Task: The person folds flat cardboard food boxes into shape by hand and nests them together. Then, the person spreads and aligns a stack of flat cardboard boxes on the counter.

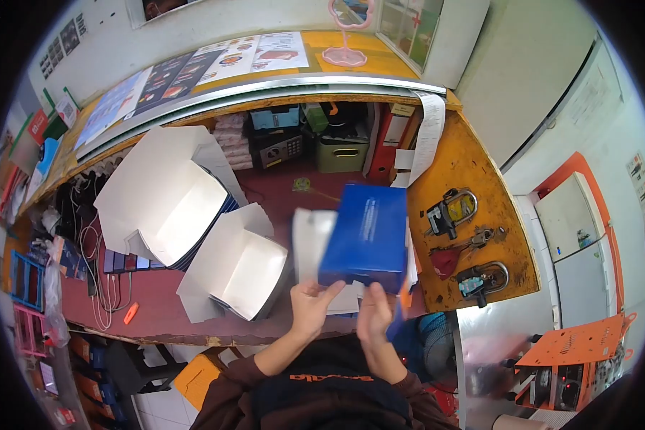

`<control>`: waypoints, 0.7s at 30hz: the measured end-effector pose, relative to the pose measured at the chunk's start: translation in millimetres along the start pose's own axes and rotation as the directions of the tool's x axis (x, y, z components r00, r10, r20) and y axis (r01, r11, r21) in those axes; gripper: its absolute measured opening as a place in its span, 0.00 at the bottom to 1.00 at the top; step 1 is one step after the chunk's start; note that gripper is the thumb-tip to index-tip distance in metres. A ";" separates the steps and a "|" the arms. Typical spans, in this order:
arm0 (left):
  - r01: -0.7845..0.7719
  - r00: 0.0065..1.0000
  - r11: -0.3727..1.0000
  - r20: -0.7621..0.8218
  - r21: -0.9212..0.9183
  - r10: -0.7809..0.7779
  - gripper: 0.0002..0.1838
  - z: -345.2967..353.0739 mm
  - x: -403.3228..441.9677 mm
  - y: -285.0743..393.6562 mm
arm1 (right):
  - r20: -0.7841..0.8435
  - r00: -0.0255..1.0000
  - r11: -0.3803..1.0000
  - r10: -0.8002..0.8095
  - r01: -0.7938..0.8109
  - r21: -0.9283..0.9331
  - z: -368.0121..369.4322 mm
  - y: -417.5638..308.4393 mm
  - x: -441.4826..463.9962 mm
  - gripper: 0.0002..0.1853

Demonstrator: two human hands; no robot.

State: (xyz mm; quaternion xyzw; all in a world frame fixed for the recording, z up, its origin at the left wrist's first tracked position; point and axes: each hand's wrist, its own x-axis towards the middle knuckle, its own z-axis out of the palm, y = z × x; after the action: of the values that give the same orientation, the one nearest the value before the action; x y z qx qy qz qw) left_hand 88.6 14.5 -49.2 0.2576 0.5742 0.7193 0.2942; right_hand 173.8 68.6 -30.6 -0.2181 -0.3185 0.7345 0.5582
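Observation:
A blue cardboard box (369,226) with small white print is held up over the right part of the desk. A white flap (312,240), smeared by motion, sticks out at its left side. My left hand (310,308) grips the box's lower left corner, thumb on its near edge. At the near right edge, my right hand (375,315) holds it with the thumb up and the fingers partly hidden. Left of my hands lies a smaller opened white-lined box (247,269), and behind it a larger stack of opened white-lined boxes (186,208).
Padlocks (451,213) and keys (473,242) lie on the wooden side panel (505,251). An orange cutter (131,313) rests by cables at the left. Under the shelf stand a safe (282,150), a green bin (342,156) and a red binder (387,140). A yellow tape measure (302,185) lies behind the box.

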 end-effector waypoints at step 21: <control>0.169 0.977 0.985 0.137 -0.028 -0.163 0.36 -132.0 -66.7 4.0 | 0.758 0.191 0.005 0.623 0.969 -0.249 64.4 -7.4 -18.7 0.05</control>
State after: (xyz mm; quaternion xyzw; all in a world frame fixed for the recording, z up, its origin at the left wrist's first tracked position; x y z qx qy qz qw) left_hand 40.9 -123.2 -75.0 0.2506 0.5584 0.6845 0.3961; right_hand 140.6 37.6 19.2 0.0512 -0.9949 0.0747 0.0444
